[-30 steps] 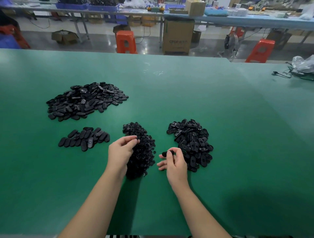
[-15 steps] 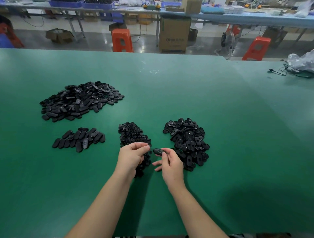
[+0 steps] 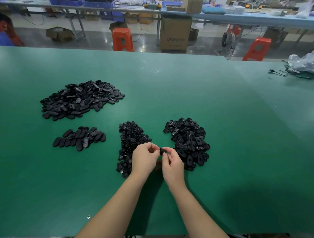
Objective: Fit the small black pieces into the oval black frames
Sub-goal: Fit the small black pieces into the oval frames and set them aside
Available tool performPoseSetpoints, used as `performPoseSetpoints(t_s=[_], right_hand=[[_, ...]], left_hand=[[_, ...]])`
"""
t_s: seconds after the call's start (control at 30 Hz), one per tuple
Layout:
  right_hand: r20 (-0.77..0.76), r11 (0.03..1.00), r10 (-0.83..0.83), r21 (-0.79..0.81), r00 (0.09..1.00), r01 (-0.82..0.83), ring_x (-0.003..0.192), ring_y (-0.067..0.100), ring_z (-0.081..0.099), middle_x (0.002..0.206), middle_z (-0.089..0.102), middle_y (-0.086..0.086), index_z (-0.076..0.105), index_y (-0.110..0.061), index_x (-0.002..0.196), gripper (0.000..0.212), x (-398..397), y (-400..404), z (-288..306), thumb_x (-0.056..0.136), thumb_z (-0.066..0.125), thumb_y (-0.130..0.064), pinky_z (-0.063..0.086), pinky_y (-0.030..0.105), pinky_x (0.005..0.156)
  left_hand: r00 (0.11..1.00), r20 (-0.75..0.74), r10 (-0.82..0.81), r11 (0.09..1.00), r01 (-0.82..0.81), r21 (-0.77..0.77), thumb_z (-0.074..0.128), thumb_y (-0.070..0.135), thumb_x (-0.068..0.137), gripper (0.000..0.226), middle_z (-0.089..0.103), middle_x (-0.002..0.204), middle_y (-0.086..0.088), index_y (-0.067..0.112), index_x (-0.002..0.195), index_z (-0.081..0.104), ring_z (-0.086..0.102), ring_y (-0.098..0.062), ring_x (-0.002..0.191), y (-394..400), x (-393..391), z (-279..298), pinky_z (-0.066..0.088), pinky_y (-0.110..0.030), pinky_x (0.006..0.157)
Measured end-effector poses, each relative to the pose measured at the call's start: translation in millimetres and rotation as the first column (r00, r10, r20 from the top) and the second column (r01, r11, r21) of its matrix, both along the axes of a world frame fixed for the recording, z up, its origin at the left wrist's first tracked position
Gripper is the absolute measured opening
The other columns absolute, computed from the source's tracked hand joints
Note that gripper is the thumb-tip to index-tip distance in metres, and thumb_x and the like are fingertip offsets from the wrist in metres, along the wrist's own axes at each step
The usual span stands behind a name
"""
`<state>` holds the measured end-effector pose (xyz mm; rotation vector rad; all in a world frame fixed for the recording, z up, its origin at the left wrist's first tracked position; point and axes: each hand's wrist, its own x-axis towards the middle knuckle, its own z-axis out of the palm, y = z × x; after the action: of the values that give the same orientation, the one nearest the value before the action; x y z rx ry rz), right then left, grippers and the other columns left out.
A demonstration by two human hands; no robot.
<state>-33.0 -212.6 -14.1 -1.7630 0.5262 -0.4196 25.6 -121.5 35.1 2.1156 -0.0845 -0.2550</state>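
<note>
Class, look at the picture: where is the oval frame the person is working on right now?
In the head view, the oval frame is pinched between the left hand and right hand, above the green table, between the two nearest black piles.

Hands [image 3: 144,158] apparently pinching frame [image 3: 162,150]

This is a factory assembly floor. A wide green-matted bench [image 3: 186,95] carries bulk heaps of identical small black plastic parts [image 3: 79,98], sorted by kind into separate piles [image 3: 187,141]. Beyond it runs a long blue-topped metal-legged bench [image 3: 237,16] crowded with blue plastic bins [image 3: 66,2] and small goods. Brown cardboard cartons [image 3: 175,32] stand on the polished grey concrete floor [image 3: 95,40], with orange plastic stools [image 3: 122,39] and a black floor fan [image 3: 227,40] among them.
</note>
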Motion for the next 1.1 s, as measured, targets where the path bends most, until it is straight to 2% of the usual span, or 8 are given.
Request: performPoseSetpoints(t_s=[0.07,0.13,0.23,0.3,0.4,0.57,0.73,1.1], right_hand=[[-0.001,1.0,0.006,-0.006,1.0,-0.006,0.079,0.003,0.07,0.092,0.072,-0.023,0.062,-0.04,0.098,0.027,0.3,-0.3,0.3,0.102,0.052,-0.015,0.056,0.021,0.069],[0.006,1.0,0.007,-0.001,1.0,-0.007,0.08,-0.001,0.07,0.092,0.072,-0.024,0.062,-0.039,0.097,0.028,0.0,-0.5,1.8,0.102,0.052,-0.013,0.054,0.015,0.068],[0.023,0.999,-0.005,0.033,1.0,0.005,0.083,-0.001,0.069,0.093,0.073,-0.022,0.063,-0.035,0.097,0.028,-0.8,-1.3,3.8,0.102,0.053,-0.01,0.051,0.012,0.07],[0.029,0.995,-0.017,0.096,0.999,0.014,0.086,0.005,0.07,0.093,0.074,-0.012,0.064,-0.031,0.099,0.025,-1.3,-3.5,3.0,0.102,0.053,-0.009,0.055,0.02,0.076],[0.051,0.972,0.004,0.234,0.999,-0.016,0.07,0.014,0.071,0.088,0.074,0.001,0.063,-0.021,0.102,0.02,-3.2,-5.1,3.8,0.103,0.05,-0.006,0.061,0.038,0.071],[0.085,0.958,0.012,0.286,0.996,-0.036,0.059,0.016,0.069,0.084,0.076,0.005,0.06,-0.009,0.103,0.006,-3.3,-4.6,7.3,0.103,0.054,-0.007,0.058,0.033,0.061],[0.074,0.955,0.025,0.294,0.997,-0.046,0.06,0.016,0.061,0.075,0.068,0.003,0.059,-0.007,0.103,0.005,-2.6,-4.0,8.8,0.103,0.054,-0.005,0.053,0.034,0.058],[0.048,0.974,0.016,0.227,0.999,-0.027,0.053,0.014,0.055,0.068,0.063,0.004,0.058,-0.007,0.102,0.007,-2.7,-4.7,8.7,0.103,0.051,-0.005,0.049,0.029,0.049]], left_hand=[[1.0,0.02,-0.012,1.0,0.011,0.015,0.071,0.015,0.086,0.016,0.07,0.071,0.01,0.027,0.075,0.071,0.064,-0.003,0.067,-0.3,0.1,1.9,0.042,-0.009,0.052],[0.999,0.035,-0.022,0.999,0.021,0.039,0.071,0.016,0.086,0.016,0.07,0.071,0.01,0.027,0.075,0.071,0.064,-0.002,0.066,0.1,0.4,3.1,0.042,-0.008,0.05],[0.998,0.062,-0.02,0.998,0.017,0.055,0.074,0.018,0.085,0.013,0.069,0.072,0.01,0.026,0.075,0.07,0.064,-0.006,0.069,-0.1,1.2,1.7,0.043,-0.016,0.057],[0.999,0.046,0.006,1.0,-0.006,0.016,0.078,0.021,0.083,0.011,0.068,0.078,0.008,0.024,0.08,0.067,0.063,-0.011,0.073,-0.6,1.9,0.0,0.045,-0.021,0.062],[0.998,-0.059,0.02,0.996,-0.025,-0.083,0.082,0.023,0.081,0.018,0.069,0.087,0.005,0.024,0.094,0.069,0.065,-0.011,0.08,0.0,4.9,-2.0,0.05,-0.026,0.069],[0.992,-0.126,-0.01,0.987,-0.01,-0.158,0.087,0.021,0.076,0.013,0.073,0.075,0.0,0.02,0.079,0.075,0.061,-0.009,0.061,3.2,7.0,-6.6,0.047,-0.025,0.059],[0.986,-0.163,-0.025,0.972,-0.014,-0.234,0.081,0.014,0.083,0.006,0.072,0.068,-0.003,0.014,0.08,0.075,0.045,-0.003,0.035,7.0,5.2,-9.3,0.037,-0.02,0.038],[0.978,-0.159,-0.136,0.97,0.099,-0.221,0.071,0.012,0.091,0.008,0.075,0.073,-0.001,0.013,0.087,0.078,0.054,-0.013,0.041,6.9,3.4,-4.4,0.044,-0.024,0.043]])
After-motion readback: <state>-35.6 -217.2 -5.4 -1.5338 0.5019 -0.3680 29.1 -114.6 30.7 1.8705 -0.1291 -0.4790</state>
